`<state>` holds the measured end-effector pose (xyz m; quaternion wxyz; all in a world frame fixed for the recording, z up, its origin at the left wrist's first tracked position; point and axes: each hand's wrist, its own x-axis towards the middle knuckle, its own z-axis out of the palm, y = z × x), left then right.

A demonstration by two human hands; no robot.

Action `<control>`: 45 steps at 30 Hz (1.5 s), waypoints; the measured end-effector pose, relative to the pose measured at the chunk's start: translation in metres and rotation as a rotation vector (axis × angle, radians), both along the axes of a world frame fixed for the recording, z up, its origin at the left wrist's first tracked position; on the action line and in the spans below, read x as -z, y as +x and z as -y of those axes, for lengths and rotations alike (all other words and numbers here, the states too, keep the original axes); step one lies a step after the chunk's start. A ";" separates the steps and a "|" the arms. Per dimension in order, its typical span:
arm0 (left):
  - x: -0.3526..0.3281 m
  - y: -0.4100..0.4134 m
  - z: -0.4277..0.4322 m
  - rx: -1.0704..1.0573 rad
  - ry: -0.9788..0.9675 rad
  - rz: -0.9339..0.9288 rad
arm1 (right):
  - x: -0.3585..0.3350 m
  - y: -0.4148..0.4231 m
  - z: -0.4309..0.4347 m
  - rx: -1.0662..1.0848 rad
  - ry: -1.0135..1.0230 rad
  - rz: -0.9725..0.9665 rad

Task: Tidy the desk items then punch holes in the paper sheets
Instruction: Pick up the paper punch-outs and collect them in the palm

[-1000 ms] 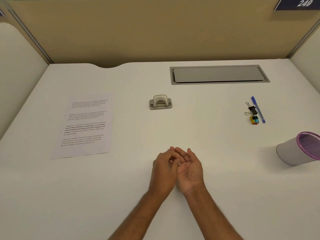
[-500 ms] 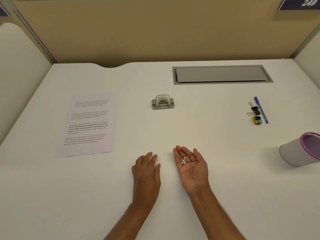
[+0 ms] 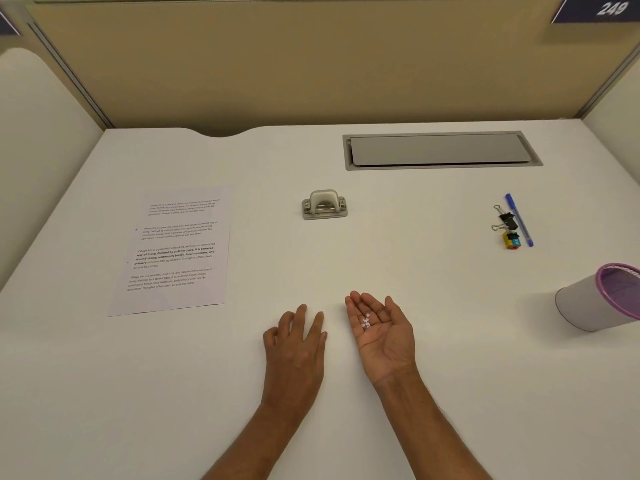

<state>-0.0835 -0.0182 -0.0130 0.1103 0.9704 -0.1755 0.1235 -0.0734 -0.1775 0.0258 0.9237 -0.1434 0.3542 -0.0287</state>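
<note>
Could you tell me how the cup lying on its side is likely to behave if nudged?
The cup lies on its side, so a nudge would probably roll it. Its rim seems wider than its base, so it may curve rather than run straight. It looks thin-walled, so likely light.

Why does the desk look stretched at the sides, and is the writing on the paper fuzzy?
In the head view the wide lens splays the desk sides outward; small print on the paper is soft, only partly readable; light is even, a faint shadow beside the cup.
</note>
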 end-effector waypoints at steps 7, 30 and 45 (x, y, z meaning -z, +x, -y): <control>-0.005 0.014 0.004 -0.024 -0.053 -0.040 | -0.001 0.000 -0.001 0.004 -0.006 -0.002; -0.013 0.037 0.016 -0.212 -0.605 -0.206 | 0.002 0.001 0.000 0.018 0.003 -0.011; -0.021 0.034 0.031 -0.135 -0.301 -0.172 | -0.002 0.000 0.002 -0.004 0.020 -0.020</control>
